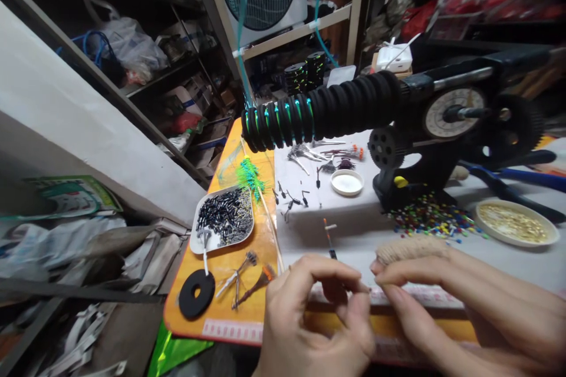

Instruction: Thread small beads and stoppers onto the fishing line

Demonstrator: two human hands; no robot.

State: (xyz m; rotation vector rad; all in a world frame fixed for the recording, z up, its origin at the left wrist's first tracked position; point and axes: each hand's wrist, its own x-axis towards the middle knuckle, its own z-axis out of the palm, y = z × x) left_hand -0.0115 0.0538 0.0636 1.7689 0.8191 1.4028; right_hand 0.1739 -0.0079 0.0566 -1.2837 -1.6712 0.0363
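My left hand is held over the table's front edge, its thumb and forefinger pinched together. Close beside it on the right, my right hand is pinched too, with beige wrapping on one finger. Whatever lies between the fingertips is too small to make out. Just beyond the hands, a small dark piece with an orange tip rests on the white sheet. Above the sheet extends a rod of black foam discs, with green and blue strands between the discs at its left end.
A tray of small dark cylinders stands on the orange table, near a black foam disc. Colourful beads lie beside a dish of gold pieces. A geared black stand carries the rod. Blue-handled pliers lie at right.
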